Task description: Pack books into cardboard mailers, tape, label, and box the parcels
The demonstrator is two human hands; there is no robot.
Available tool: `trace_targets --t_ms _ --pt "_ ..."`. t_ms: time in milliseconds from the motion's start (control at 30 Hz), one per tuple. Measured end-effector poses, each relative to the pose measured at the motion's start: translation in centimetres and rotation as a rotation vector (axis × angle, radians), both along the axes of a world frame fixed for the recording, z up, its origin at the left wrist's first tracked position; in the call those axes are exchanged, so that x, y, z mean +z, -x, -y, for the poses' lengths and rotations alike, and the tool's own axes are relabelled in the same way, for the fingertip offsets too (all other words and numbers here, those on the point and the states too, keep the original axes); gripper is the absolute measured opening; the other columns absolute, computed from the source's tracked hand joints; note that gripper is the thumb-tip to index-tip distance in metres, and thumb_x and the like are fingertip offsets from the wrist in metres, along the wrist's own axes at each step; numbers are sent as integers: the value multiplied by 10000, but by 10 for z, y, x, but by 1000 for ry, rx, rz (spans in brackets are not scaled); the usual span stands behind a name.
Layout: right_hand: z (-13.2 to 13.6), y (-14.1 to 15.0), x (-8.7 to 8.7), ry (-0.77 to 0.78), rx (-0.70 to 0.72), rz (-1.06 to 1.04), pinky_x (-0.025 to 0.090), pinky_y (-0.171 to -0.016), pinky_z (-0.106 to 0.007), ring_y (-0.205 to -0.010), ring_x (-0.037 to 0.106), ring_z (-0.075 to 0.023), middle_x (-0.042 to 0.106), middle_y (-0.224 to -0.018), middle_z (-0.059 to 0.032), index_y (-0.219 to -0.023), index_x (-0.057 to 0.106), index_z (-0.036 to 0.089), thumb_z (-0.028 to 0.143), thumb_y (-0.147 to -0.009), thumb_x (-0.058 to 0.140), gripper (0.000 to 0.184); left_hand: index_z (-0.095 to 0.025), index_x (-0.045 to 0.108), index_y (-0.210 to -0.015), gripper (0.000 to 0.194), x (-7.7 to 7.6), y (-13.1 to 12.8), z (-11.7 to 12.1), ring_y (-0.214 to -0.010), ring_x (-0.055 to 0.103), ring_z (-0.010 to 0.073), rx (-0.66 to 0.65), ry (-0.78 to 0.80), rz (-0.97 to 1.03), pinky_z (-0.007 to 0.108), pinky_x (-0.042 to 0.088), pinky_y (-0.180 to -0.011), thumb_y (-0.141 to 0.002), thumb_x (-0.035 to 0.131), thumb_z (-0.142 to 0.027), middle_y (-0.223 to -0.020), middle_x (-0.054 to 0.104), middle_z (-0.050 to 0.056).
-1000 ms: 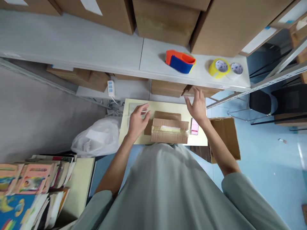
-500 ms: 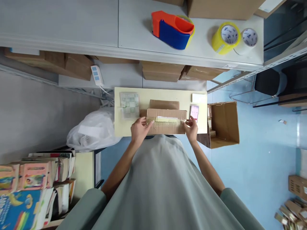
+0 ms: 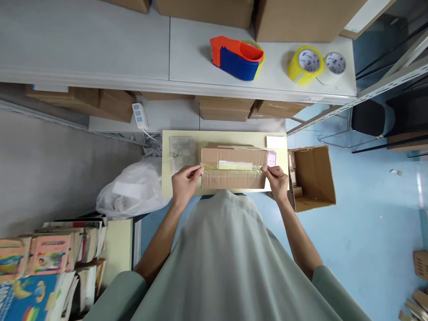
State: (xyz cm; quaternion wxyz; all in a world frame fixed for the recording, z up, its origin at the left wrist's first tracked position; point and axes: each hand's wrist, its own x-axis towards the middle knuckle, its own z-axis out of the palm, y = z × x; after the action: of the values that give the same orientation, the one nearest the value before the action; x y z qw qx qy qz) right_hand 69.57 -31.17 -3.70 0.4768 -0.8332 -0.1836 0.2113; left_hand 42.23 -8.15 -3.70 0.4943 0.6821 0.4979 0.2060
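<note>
A flat brown cardboard box (image 3: 234, 178), taped along its seam with a yellowish strip, is held over the small pale yellow table (image 3: 170, 187). My left hand (image 3: 184, 183) grips the box's left end with fingers curled round it. My right hand (image 3: 277, 182) grips the right end the same way. A second brown carton (image 3: 230, 146) lies just behind it on the table. A clear packet (image 3: 182, 149) lies at the table's left, a phone (image 3: 271, 158) and a white card (image 3: 276, 141) at its right.
On the grey shelf (image 3: 100, 49) stand an orange and blue tape dispenser (image 3: 236, 58), a yellow tape roll (image 3: 305, 66) and a white roll (image 3: 331, 67). An open carton (image 3: 312, 178) sits on the blue floor, a white plastic bag (image 3: 133, 191) and books (image 3: 40, 267) at the left.
Both hands came down from the back of the table onto the ends of the taped box and closed on it. The box has risen slightly and now covers more of the carton behind.
</note>
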Motion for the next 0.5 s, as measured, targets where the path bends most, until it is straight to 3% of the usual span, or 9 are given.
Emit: trace_targets --t_ms 100,200,333,500 --pt "1 -4 22 -46 40 30 636 -866 -441 -933 730 -271 734 -967 -72 -1008 832 228 654 -874 850 448 -221 841 -1085 324 12 3 -5 -984 828 249 -15 -4 28 346 675 -926 -921 751 -486 -1081 859 65" --pt "1 -9 19 -62 111 7 670 -909 -465 -913 754 -262 752 -1008 -73 -1009 769 237 636 -850 875 441 -216 813 -1037 240 1 5 -8 -1005 834 265 -26 55 -1 369 681 -952 -894 767 -404 -1048 866 71" --pt "7 -10 -19 28 218 -62 678 -979 -520 -959 782 -282 779 -1029 -95 -1009 728 237 673 -861 820 469 -222 782 -927 121 -38 9 -4 -980 838 278 -38 157 -108 377 680 -920 -843 764 -309 -995 869 69" --pt "21 1 -73 96 267 -205 694 -941 -533 -988 808 -310 800 -1005 -107 -959 722 236 657 -844 774 439 -268 748 -777 32 -85 20 12 -921 842 291 -72 212 -304 378 658 -909 -751 758 -254 -911 864 28"
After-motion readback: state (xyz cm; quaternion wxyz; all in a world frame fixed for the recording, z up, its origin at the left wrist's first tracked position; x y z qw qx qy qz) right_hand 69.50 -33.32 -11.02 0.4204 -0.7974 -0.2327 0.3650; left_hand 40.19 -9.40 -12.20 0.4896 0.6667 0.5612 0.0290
